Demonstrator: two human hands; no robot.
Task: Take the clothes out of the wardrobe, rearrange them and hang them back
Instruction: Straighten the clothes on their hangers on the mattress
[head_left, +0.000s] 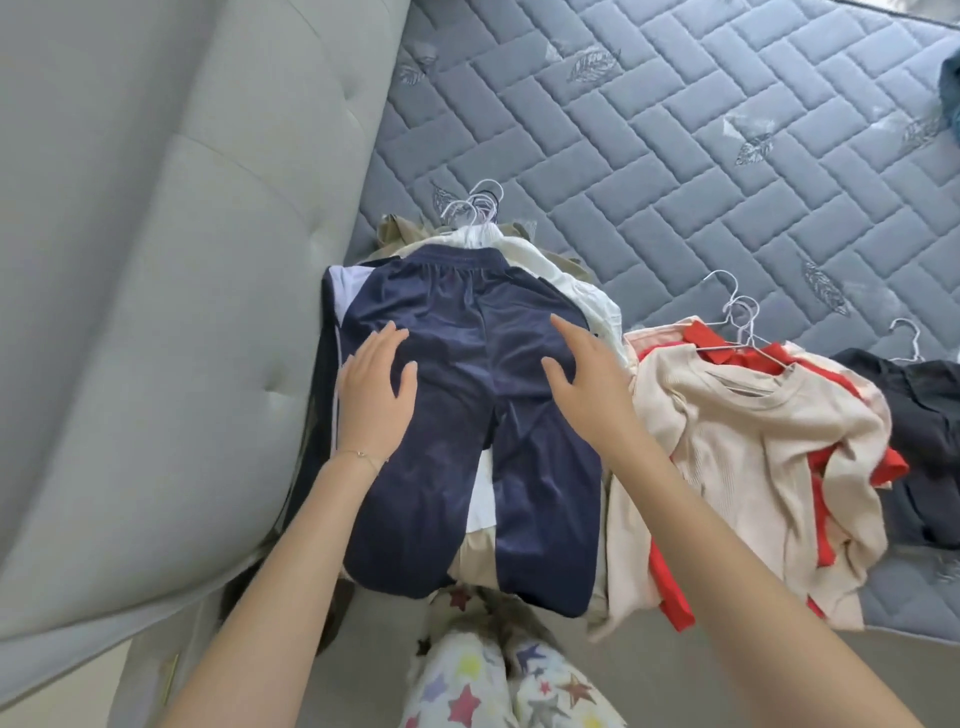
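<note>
Left hand (376, 387) and right hand (584, 376) lie flat-fingered on the navy trousers (467, 441), gripping nothing. Likely light, limp, slippery; grip the waistband (457, 258) nearest the hangers (480, 208).

Quilted grey mattress (675, 135), clothes piles (753, 457), hangers (737, 312)

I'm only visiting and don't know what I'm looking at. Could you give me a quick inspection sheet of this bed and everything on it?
Surface: grey quilted mattress, no sheet on it.
Job's things: navy trousers top a pile with white hangers; beside it a beige top lies over a red garment, on wire hangers; a black garment lies at the right edge.
Clutter: teal cloth at the far right edge.
Hands: left hand flat on the navy trousers; right hand open over them, contact unclear.
Cables: nothing seen.
Surroundings: padded headboard at left; the person's star-print clothing at the bottom.
</note>
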